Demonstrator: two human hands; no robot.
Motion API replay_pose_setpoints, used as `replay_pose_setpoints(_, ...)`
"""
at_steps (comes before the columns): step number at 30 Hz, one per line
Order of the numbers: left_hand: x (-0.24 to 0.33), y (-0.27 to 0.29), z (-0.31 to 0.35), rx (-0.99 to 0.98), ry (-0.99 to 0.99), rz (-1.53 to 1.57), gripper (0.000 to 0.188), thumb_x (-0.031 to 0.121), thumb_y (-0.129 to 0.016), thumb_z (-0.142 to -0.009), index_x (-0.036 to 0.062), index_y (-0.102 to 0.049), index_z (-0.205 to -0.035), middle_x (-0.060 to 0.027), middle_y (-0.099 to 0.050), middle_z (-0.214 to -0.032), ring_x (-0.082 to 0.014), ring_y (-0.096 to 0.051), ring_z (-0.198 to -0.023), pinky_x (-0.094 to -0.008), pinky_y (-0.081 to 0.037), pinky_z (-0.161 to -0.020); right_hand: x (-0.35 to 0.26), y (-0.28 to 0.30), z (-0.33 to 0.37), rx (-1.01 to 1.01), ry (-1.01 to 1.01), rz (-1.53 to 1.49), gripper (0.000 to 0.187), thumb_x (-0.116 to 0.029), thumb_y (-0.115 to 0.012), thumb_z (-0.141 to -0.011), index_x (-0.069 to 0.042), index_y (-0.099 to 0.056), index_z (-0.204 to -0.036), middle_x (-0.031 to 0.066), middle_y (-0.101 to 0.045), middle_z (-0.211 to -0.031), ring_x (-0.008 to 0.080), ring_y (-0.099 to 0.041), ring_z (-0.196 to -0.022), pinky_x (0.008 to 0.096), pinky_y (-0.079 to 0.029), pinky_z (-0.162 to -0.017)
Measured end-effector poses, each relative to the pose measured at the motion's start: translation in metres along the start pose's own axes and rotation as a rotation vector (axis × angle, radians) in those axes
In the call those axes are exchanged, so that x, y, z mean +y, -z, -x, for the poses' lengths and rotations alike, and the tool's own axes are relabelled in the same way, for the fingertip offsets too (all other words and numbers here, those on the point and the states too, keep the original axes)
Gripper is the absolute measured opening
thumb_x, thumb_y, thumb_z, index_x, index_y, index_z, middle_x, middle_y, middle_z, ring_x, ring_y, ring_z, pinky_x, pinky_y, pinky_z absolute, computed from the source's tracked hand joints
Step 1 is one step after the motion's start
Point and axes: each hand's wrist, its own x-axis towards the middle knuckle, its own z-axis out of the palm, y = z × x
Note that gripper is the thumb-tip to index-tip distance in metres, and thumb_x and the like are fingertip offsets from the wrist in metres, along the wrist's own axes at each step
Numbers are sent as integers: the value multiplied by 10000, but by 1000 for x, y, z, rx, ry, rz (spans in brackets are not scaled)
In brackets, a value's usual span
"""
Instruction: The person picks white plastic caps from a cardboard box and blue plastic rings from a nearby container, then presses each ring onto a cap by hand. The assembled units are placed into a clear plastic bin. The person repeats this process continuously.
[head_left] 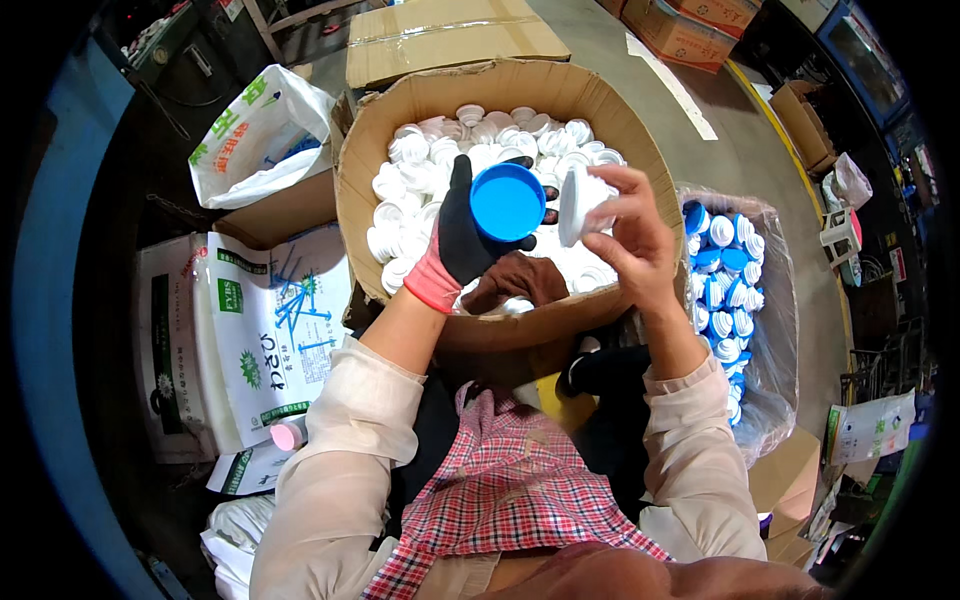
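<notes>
My left hand point(458, 245), in a black glove with a pink cuff, grips a round blue cap point(507, 201) with its hollow side facing me. My bare right hand point(628, 240) pinches a white plastic insert point(579, 203) just right of the blue cap, a small gap between them. Both hands hover over a large open cardboard box point(360, 175) filled with several white inserts point(430, 170). A brown glove point(515, 280) lies inside the box below my hands.
A clear plastic bag point(775, 300) at the right holds several assembled blue-and-white caps. Printed white sacks point(265, 330) lie at the left, with another white bag point(250, 135) behind. Closed cardboard boxes point(440, 35) stand beyond. A checked apron point(510, 490) covers my lap.
</notes>
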Motion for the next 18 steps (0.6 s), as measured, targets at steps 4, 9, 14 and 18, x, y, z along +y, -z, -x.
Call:
replay_pose_setpoints(4, -13, -17, -2, 25, -7, 168, 720, 597, -315, -990, 41, -366, -1446, -144, -501, -1349, -275, -531, -1208, -431, -450, -1007, -12, -23, -1, -70, 110, 246, 496, -33, -761, -742, -50, -567, -1198, 158, -505, -1289, 330, -507, -1189, 402, -429, -982)
replay_pose_setpoints(9, -17, -19, 0, -39, -45, -17, 691, 560, -283, -1012, 27, -350, -1447, -142, -506, -1337, -261, -545, -1200, -380, -474, -997, -6, -27, 2, -77, 130, 449, 612, -62, -764, -700, -22, -533, -1266, 185, -498, -1264, 357, -509, -1156, 411, -445, -957)
replay_pose_setpoints(14, -17, -18, 1, -13, -62, -174, 648, 518, -302, -1026, 25, -354, -1443, -138, -512, -1325, -244, -552, -1189, -378, -480, -993, -9, -25, 1, -97, 100, 503, 640, -63, -758, -683, -25, -524, -1278, 175, -506, -1222, 349, -511, -1117, 407, -445, -948)
replay_pose_setpoints(18, -17, -17, 1, -44, -61, -86, 639, 505, -312, -1029, 26, -345, -1451, -134, -497, -1348, -234, -542, -1201, -383, -469, -1007, -8, -22, -1, -66, 144, 443, 661, -40, -742, -677, -41, -514, -1297, 170, -495, -1215, 338, -509, -1105, 404, -445, -944)
